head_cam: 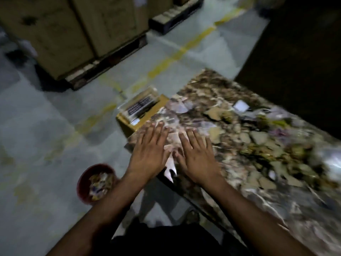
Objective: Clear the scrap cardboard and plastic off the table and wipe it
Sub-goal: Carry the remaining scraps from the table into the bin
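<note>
Pressing flat, fingers spread, gripping nothing: left hand (149, 150) and right hand (197, 156) hold clear plastic scrap (170, 168) at the table's (230, 183) near-left corner, one end overhanging the edge. Cardboard scraps (262, 137) litter mid-surface. Red bin (83, 183) sits on the floor, left of that corner. Risk: a sweep off the edge likely misses the bin; blurred view.

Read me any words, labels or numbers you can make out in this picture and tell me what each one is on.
No text can be read; the picture is dim and blurred.
White slip on the table: looks blank or too blurred to tell.
Cardboard boxes on the floor: dark marks, unreadable.
Package on the small box beside the table: dark pattern, no legible label.
Yellow floor line: plain marking, no words.
</note>
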`<state>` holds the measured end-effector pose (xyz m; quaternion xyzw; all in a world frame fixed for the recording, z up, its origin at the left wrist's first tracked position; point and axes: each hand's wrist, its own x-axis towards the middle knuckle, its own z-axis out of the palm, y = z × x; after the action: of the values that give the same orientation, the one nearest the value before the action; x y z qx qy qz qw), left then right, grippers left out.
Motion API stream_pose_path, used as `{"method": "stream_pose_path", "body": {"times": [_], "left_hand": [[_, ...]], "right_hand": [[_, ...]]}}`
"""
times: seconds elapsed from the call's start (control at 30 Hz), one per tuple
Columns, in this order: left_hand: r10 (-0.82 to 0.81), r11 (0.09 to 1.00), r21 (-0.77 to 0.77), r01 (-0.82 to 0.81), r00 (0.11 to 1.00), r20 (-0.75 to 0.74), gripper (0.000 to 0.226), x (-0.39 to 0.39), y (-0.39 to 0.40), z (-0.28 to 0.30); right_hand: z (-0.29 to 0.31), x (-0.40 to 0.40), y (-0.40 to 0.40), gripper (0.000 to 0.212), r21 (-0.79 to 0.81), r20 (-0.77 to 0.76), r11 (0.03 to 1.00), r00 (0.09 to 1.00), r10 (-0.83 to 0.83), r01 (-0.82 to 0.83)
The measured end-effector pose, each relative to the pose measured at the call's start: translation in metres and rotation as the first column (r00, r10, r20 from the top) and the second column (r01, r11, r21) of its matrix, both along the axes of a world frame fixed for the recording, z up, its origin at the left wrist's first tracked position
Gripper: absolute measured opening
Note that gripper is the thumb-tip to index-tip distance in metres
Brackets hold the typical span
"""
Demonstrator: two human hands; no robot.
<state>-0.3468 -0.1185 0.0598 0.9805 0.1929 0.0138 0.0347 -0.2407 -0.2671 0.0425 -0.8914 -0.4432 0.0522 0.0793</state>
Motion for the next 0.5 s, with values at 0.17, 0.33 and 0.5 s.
{"method": "stream_pose_path", "body": {"times": [0.17, 0.33, 0.5], "left_hand": [[-0.264, 0.964, 0.028, 0.263, 0.965, 0.004, 0.063, 0.084, -0.081, 0.004], [-0.448, 0.894, -0.018, 0.448, 0.891, -0.073, 0.067, 0.136, -0.143, -0.017], [-0.575, 0.818, -0.129, 0.56, 0.801, -0.166, 0.087, 0.172, -0.182, -0.038]], "right_hand": [[0.008, 0.042, -0.107, 0.069, 0.023, -0.021, 0.961, 0.961, -0.276, 0.277], [0.0, 0.06, -0.195, 0.067, -0.008, -0.121, 0.861, 0.854, -0.506, 0.509], [-0.02, 0.082, -0.254, 0.065, -0.005, -0.254, 0.759, 0.734, -0.63, 0.651]]}}
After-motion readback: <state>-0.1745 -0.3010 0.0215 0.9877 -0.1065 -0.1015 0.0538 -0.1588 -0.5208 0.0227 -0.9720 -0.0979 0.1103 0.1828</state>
